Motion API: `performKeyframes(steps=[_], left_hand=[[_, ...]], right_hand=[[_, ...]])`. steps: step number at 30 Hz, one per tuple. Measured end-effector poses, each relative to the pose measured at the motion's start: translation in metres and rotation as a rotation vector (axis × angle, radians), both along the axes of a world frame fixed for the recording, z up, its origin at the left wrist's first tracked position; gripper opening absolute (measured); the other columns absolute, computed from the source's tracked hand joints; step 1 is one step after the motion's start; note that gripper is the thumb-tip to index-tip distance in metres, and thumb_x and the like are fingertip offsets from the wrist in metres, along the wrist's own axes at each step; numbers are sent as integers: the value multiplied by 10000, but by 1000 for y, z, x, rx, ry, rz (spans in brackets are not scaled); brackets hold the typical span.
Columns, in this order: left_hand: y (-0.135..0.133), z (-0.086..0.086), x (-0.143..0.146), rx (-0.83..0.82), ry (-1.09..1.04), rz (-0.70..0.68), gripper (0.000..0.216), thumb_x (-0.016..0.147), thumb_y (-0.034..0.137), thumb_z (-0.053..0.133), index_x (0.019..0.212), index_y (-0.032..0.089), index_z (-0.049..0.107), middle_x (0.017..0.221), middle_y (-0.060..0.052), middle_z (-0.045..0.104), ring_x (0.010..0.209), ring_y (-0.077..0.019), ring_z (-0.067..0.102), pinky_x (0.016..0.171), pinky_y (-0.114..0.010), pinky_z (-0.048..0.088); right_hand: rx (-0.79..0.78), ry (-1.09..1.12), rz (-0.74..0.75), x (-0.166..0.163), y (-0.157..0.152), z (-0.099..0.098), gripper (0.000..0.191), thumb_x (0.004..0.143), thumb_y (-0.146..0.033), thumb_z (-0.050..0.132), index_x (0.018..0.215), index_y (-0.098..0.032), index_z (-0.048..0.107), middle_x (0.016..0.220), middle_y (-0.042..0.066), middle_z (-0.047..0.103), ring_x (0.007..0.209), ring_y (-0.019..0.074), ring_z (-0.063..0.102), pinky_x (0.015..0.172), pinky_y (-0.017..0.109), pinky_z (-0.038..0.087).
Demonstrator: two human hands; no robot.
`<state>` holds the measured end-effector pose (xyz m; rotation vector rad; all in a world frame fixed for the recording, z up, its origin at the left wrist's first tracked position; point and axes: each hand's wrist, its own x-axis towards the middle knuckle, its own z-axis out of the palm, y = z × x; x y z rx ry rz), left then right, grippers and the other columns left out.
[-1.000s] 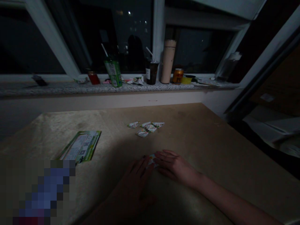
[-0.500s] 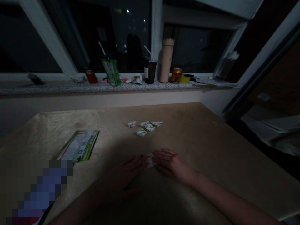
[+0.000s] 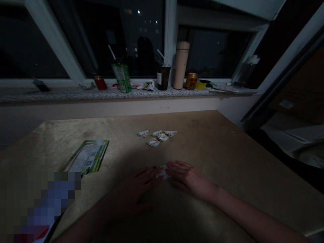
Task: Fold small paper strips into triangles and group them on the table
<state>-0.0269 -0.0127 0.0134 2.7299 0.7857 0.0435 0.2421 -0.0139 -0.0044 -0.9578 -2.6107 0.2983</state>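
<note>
A small printed piece of paper or wrapper (image 3: 163, 172) lies flat on the brown table (image 3: 215, 148) between my hands. My left hand (image 3: 140, 185) is in shadow, its fingers stretched out, the tips on the piece's left side. From the right, my right hand (image 3: 186, 175) lies over the piece's other side with extended fingers. Part of the piece is hidden under the fingers. Farther off, several small white-and-green folded pieces (image 3: 162, 135) rest close together. To the left is a flat green-and-white printed packet (image 3: 88, 157).
On the granite windowsill (image 3: 83, 96) stand a green drink container with a straw (image 3: 123, 77), a dark cup with a straw (image 3: 164, 77), a tall pink bottle (image 3: 181, 65), a gold can (image 3: 191, 81) and a red jar (image 3: 100, 82). The lower left corner is pixelated.
The view has shifted very slightly. Both hands keep nearly the same place on the small printed piece.
</note>
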Motion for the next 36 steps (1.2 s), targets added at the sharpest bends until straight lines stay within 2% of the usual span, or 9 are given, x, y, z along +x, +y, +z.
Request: performKeyframes(steps=[4,7,12,16,19,23,29,36], left_hand=[[-10,-3,7,24,4,43,782,856,535,521,1483,275,135,1542,-41,160,1382,-291,212,1113,-469,212],[-18,-8,9,34,-16,87,841,845,574,510,1491,243,86,1549,-59,107,1388,-315,177,1122,-489,172],[-18,-8,9,20,-23,76,841,837,578,526,1487,286,80,1551,-31,108,1388,-298,190,1127,-477,167],[-17,-8,9,24,-2,87,843,825,618,516,1484,301,98,1551,-37,105,1387,-303,192,1117,-491,177],[-18,-10,9,25,-7,98,843,829,603,521,1484,305,83,1552,-34,99,1387,-303,190,1116,-485,182],[-18,-11,9,30,-21,102,866,819,594,540,1486,295,77,1551,-42,102,1383,-310,201,1114,-482,188],[-15,-8,5,43,-12,60,840,838,570,528,1488,282,80,1551,-48,103,1390,-299,183,1120,-477,177],[-14,-3,5,56,-6,21,721,891,477,494,1483,251,148,1530,-49,205,1376,-259,242,1122,-426,211]], right_hand=[[-100,-75,35,6,-5,5,522,916,-362,478,1390,-158,396,1452,116,375,1355,199,317,1140,389,234],[-176,-108,67,10,-6,9,622,916,-389,471,1454,-162,256,1497,112,281,1394,186,214,1160,382,165],[-218,-106,88,13,-5,8,691,891,-440,503,1465,-181,220,1515,104,230,1406,204,170,1166,408,104],[-172,-115,68,12,-6,6,720,884,-449,509,1471,-179,192,1533,94,173,1417,214,111,1168,424,84],[-92,-108,80,10,-9,5,656,902,-404,494,1458,-160,244,1512,79,255,1414,203,130,1177,400,85],[-88,-95,116,9,-14,7,549,937,-396,427,1414,-134,352,1455,81,380,1368,174,284,1174,342,143],[-101,-53,86,5,-15,12,602,893,-492,474,1370,-127,428,1402,102,456,1310,199,393,1146,348,239],[17,-14,-10,-6,-20,-5,540,876,-398,535,1337,-124,472,1338,125,523,1246,220,475,1099,370,343]])
